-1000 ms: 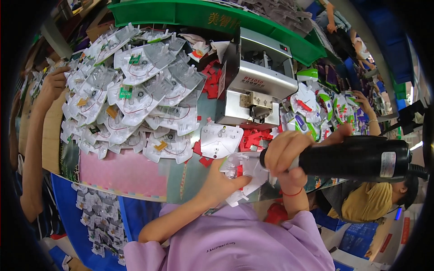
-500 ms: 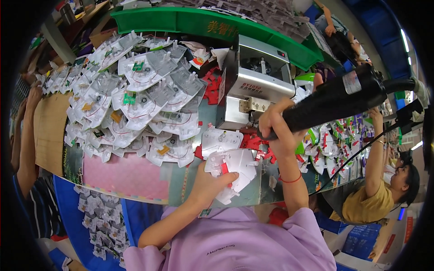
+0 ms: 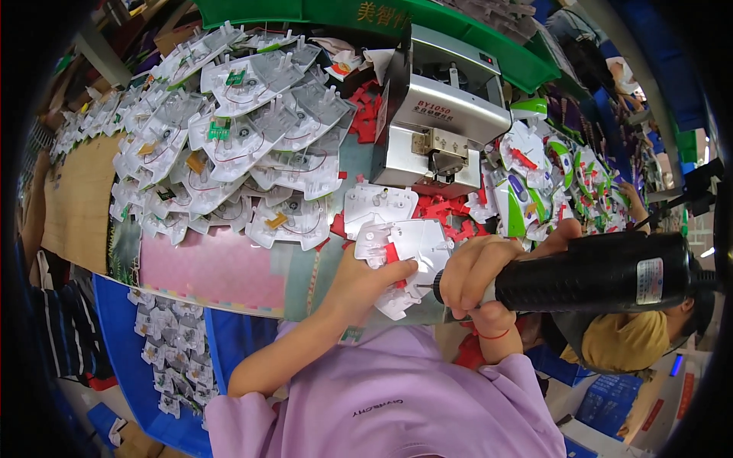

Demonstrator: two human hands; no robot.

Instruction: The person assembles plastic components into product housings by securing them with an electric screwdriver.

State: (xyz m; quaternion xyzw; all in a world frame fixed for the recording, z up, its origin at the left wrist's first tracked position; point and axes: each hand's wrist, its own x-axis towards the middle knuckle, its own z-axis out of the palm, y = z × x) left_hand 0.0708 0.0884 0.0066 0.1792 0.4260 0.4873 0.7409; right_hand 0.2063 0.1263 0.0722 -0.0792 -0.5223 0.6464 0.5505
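My left hand [image 3: 357, 288] grips a white plastic housing [image 3: 424, 243], its thumb pressing near a red plastic piece [image 3: 392, 253] set in it. Wrapped around the front of a black electric screwdriver [image 3: 599, 276] is my right hand [image 3: 482, 273]. The tool lies nearly level, and its thin bit points left at the lower right part of the housing. Whether the bit touches the plastic cannot be made out. Just beyond, another white plastic part [image 3: 378, 210] rests on the table among loose red pieces [image 3: 441, 208].
A silver screw feeder [image 3: 443, 107] stands behind my hands. Stacked white housings with wires [image 3: 252, 145] fill the left side. Green-and-white parts [image 3: 527, 206] lie to the right. A green tray [image 3: 298, 14] borders the back; a blue bin [image 3: 122, 328] sits below. Co-workers are on both sides.
My right hand has swung the screwdriver from the feeder down and toward me, bringing its bit to the housing. My left hand keeps its grip on the housing. The view has shifted slightly.
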